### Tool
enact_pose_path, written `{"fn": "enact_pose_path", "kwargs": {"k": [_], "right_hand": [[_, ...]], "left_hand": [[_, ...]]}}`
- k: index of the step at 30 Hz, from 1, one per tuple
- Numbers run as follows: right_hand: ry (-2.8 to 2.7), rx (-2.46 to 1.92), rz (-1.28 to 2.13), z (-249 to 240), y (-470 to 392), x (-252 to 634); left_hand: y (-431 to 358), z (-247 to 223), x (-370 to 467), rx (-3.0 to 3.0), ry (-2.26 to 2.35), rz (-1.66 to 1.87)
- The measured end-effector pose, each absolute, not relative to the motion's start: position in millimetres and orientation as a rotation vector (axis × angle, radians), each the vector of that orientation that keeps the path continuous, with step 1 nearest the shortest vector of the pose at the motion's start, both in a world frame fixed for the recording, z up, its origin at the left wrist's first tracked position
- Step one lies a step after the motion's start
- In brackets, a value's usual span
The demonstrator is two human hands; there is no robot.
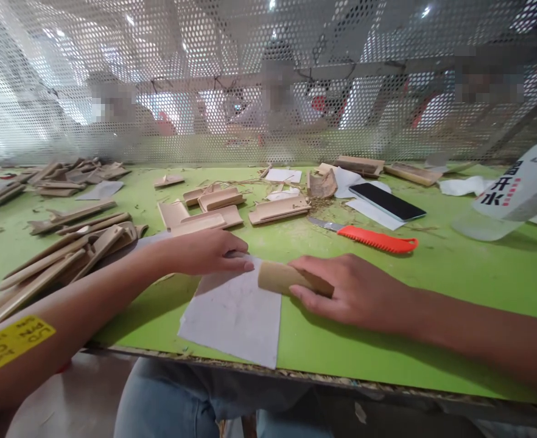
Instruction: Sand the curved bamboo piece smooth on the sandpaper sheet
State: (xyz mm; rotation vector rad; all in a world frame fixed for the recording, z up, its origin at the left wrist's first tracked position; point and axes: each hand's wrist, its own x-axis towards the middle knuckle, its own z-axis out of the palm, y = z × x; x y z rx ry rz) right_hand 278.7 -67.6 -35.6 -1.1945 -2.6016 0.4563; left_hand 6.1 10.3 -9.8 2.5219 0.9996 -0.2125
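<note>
My right hand (pixel 350 289) is closed around a curved piece of bamboo (pixel 277 277), its rounded side up. The bamboo's left end lies over the right edge of a white sheet of paper (pixel 238 310) near the table's front edge. At the sheet's upper corner, my left hand (pixel 220 252) has its thumb pressed on the paper, close to the bamboo's end. The other left fingers are bent and partly hidden. An orange-handled knife (pixel 378 238) lies beyond my right hand, blade pointing left.
Split bamboo pieces (pixel 280 210) lie scattered ahead, with a heap (pixel 67 258) beside my left forearm. A phone (pixel 387 202) rests on paper at right, near a tilted plastic bottle (pixel 501 201). A perforated screen (pixel 268 91) rises behind the green table (pixel 455 292); people sit beyond it.
</note>
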Motion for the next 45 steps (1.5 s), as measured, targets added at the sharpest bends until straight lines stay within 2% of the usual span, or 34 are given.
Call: {"fn": "enact_pose_path", "kwargs": {"k": [45], "right_hand": [[-2.643,-1.182,0.526,-30.8,-71.3,279.5]], "left_hand": [[9.3,-8.1,6.3,2.518,1.003,-0.218]]}}
